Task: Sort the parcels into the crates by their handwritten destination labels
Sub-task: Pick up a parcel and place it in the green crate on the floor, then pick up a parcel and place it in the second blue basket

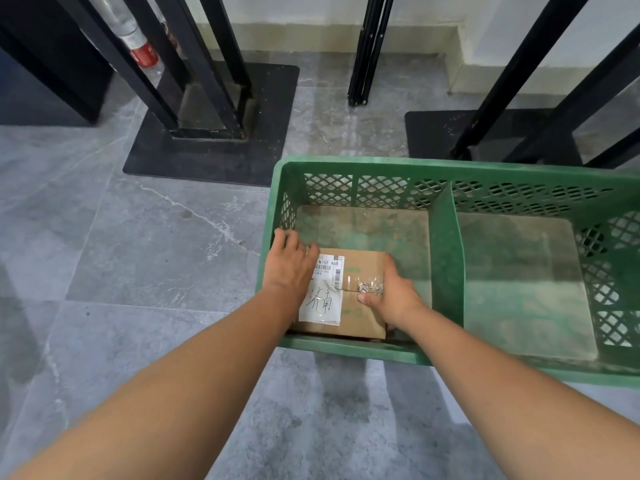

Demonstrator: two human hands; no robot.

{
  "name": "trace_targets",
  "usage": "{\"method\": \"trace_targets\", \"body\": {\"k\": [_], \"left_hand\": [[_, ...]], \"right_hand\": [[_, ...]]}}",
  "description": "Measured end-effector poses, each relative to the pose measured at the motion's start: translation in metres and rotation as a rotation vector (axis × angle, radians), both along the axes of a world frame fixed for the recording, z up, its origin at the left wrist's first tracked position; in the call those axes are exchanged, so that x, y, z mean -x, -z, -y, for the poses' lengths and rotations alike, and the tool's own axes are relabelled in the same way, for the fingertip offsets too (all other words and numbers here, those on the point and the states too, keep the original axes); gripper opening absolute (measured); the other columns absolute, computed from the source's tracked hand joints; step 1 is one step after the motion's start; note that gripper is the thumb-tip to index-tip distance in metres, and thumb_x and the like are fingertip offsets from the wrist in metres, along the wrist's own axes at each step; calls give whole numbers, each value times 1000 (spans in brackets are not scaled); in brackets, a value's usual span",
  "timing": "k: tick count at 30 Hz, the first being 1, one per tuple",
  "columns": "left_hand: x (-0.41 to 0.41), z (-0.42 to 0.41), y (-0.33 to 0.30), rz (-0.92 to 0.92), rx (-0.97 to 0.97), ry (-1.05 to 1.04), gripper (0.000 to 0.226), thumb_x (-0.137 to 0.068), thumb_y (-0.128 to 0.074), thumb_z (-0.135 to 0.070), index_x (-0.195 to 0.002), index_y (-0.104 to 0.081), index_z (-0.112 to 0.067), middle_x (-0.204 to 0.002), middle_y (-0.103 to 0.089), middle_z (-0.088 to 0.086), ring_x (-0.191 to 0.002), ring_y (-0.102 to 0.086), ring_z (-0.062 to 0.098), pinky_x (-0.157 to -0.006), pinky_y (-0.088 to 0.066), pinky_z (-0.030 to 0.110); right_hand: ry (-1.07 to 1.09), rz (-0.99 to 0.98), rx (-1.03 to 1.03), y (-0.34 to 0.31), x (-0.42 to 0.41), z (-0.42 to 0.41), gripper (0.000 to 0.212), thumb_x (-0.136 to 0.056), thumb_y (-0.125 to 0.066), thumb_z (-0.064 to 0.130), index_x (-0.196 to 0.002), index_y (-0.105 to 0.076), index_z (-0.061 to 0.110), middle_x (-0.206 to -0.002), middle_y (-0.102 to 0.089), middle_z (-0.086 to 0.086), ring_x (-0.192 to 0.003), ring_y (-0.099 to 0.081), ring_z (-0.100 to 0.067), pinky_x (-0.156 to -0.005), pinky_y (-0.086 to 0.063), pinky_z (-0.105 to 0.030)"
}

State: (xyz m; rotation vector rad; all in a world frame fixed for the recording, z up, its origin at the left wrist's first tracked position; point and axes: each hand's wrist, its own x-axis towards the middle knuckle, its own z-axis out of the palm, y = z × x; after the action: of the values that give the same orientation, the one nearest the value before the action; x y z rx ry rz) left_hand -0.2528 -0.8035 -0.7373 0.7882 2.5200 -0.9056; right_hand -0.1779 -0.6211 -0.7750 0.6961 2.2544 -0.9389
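A brown cardboard parcel (360, 306) with a white label bearing handwritten characters lies in the left compartment of a green lattice crate (446, 251), at its near edge. My left hand (289, 263) lies against the parcel's left side with straight fingers reaching over the crate's left wall. My right hand (393, 296) grips the parcel's right edge, thumb on top beside crinkled clear tape. The crate's right compartment shows only its cardboard-lined floor.
The crate stands on a grey tiled floor. Black metal posts on flat base plates (211, 147) stand behind it at left and right (485, 140). A folded black stand (367, 53) leans at the wall. Open floor lies left of the crate.
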Motion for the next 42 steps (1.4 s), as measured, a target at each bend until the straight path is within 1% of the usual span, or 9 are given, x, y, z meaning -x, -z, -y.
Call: {"method": "trace_targets", "body": {"k": [4, 8, 11, 14, 20, 26, 33, 39, 42], "left_hand": [[1, -1, 0, 16, 6, -25, 92, -89, -63, -54, -157, -14, -15, -144, -50, 14, -139, -31, 38, -116, -13, 54], [-6, 0, -14, 41, -38, -27, 91, -93, -61, -49, -158, -9, -13, -152, -45, 15, -149, -19, 39, -118, -6, 57], [-22, -1, -45, 94, -115, -89, 85, -98, -57, -41, -160, -4, -15, -160, -33, 16, -153, -12, 37, -119, -2, 59], [-42, -2, -101, 169, -195, -206, 76, -100, -51, -26, -160, -5, -15, -162, -28, 15, -153, -11, 35, -119, -1, 60], [-80, -8, -285, 223, -315, -361, 68, -104, -31, -47, -161, -2, -24, -168, -7, 9, -154, -1, 37, -115, -1, 70], [-120, -48, -521, 281, -512, -379, 66, -103, -25, -51, -160, 3, -31, -169, 3, 0, -155, 7, 33, -117, -3, 68], [-146, -108, -775, 237, -827, -174, 65, -100, -29, -56, -159, -11, -35, -168, -11, -6, -155, -2, 27, -120, -11, 63], [-153, -135, -914, 106, -1001, 9, 66, -100, -35, -56, -159, -17, -33, -166, -21, -3, -153, -16, 27, -117, -22, 61], [-149, -152, -958, 90, -1114, 54, 66, -99, -37, -55, -158, -19, -32, -164, -27, 0, -151, -23, 29, -115, -30, 60]], "right_hand": [[32, 1, -5, -1, -3, 4, 92, -87, -75, 34, -153, -11, 34, -121, -62, -13, -107, -63, -36, -94, -52, -48], [29, 42, -14, -16, -2, 0, 95, -86, -73, 47, -156, -12, 24, -132, -58, -17, -114, -61, -39, -95, -53, -49], [0, 68, -44, -49, -4, -6, 102, -89, -65, 56, -159, -4, 16, -143, -52, -20, -125, -55, -38, -101, -48, -46], [-21, 72, -75, -110, -17, -9, 97, -91, -60, 58, -160, -6, 14, -148, -48, -20, -131, -51, -38, -103, -46, -45], [-36, -45, -71, -288, -59, -16, 81, -98, -54, 50, -159, -15, 15, -157, -38, -15, -142, -40, -32, -113, -38, -43], [11, -167, -92, -516, -113, -42, 69, -101, -47, 51, -157, -24, 19, -155, -41, -4, -142, -39, -21, -111, -36, -32], [101, -416, -174, -772, -140, -80, 59, -98, -52, 48, -149, -42, 21, -147, -51, 3, -133, -48, -14, -107, -40, -29], [258, -603, -235, -926, -166, -97, 47, -96, -60, 33, -138, -52, 13, -132, -61, -5, -120, -58, -23, -97, -45, -33], [330, -689, -312, -977, -182, -108, 51, -96, -59, 40, -140, -51, 16, -133, -61, -4, -121, -59, -22, -97, -47, -34]]}}
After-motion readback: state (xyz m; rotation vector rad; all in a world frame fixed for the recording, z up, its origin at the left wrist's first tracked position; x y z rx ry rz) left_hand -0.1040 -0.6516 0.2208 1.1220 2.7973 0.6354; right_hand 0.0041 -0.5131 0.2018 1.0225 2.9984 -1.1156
